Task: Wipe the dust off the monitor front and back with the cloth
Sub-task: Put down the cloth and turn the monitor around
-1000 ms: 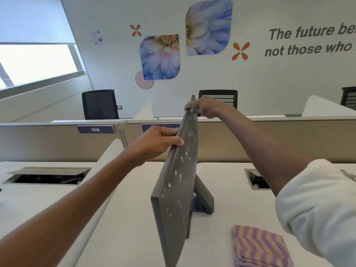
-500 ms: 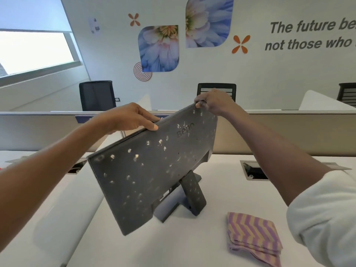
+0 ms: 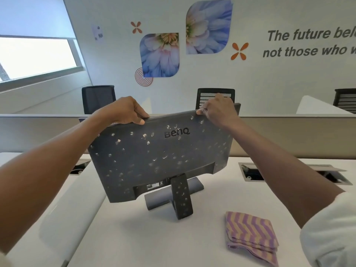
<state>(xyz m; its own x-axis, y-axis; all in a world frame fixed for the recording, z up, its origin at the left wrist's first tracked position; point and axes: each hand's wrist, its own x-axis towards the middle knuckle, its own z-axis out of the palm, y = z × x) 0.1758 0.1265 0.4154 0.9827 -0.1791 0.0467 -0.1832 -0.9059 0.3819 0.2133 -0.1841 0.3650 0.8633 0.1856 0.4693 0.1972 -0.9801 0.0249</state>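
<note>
We see the monitor (image 3: 163, 157) standing on its stand (image 3: 180, 197) near the middle of the white tabletop (image 3: 150, 239), with its back side turned to us. The back is dark grey, carries the BenQ logo, and is covered with many pale spots of dust, also on the neck of the stand. The monitor leans a little, its left side lower than its right side.

We hold its top edge with both hands. The left hand (image 3: 125, 110) grips the left part of the top edge, the fingers curled over it and the thumb pressed on the back. The right hand (image 3: 217, 110) pinches the top edge near the right corner, the fingers clamped on it.

The cloth (image 3: 250, 237), folded, with purple and beige zigzag stripes, lies flat toward the near right corner of the tabletop, apart from the stand and from both hands.
</note>
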